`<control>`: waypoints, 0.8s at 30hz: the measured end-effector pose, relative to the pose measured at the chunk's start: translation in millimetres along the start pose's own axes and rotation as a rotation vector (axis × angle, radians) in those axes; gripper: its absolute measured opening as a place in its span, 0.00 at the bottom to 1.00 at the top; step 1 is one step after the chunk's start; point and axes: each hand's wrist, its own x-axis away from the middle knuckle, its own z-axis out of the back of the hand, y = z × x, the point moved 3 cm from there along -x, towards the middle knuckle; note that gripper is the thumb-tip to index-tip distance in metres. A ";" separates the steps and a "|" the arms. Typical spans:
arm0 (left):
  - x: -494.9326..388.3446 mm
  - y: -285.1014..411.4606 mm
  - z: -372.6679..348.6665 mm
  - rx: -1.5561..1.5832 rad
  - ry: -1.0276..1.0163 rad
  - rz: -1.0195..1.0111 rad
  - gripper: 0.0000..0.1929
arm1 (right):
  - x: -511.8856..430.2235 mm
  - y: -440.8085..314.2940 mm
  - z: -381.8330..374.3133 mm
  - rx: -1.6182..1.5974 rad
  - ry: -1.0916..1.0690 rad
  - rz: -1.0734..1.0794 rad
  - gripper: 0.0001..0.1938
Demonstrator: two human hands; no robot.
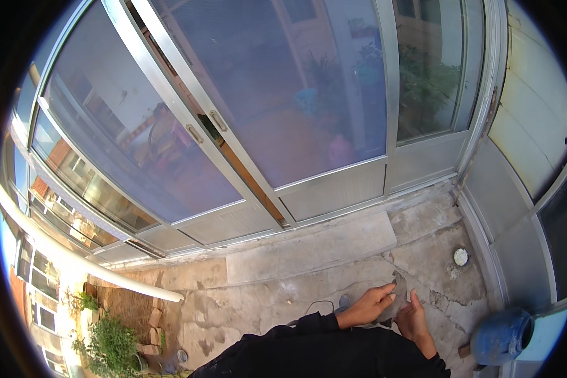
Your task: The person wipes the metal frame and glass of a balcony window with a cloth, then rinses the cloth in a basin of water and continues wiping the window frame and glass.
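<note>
Both hands are in front of my body at the lower right, in black sleeves. Between them is a thin grey-brown piece (pixel 399 290), perhaps cloth; its material cannot be told against the concrete. My left hand (pixel 369 305) has its thumb and fingers closed on the left edge of this piece. My right hand (pixel 412 317), thumb pointing up, is at its lower right edge, and its curled fingers are partly hidden. Beneath the hands lies a cracked concrete floor (pixel 260 307), with a shoe tip (pixel 344 301) showing left of my left hand.
Sliding glass doors (pixel 283 108) with aluminium frames stand ahead, slightly apart, above a concrete step (pixel 312 248). A blue plastic barrel (pixel 498 338) is at the lower right, near a round white-filled container (pixel 460 256). A white pipe (pixel 137 285), bricks (pixel 155 316) and a leafy plant (pixel 111 347) are at left.
</note>
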 end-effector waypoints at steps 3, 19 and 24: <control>-22.4 -21.4 -0.5 0.006 -0.251 0.349 0.18 | -13.4 -25.5 -1.2 0.056 0.096 0.210 0.25; -190.0 -75.9 14.8 0.449 -0.155 0.292 0.10 | -97.4 -133.8 -25.4 0.043 0.311 0.478 0.14; -202.5 -84.5 31.2 0.358 -0.061 0.284 0.09 | -125.7 -151.0 -42.8 0.053 0.242 0.426 0.21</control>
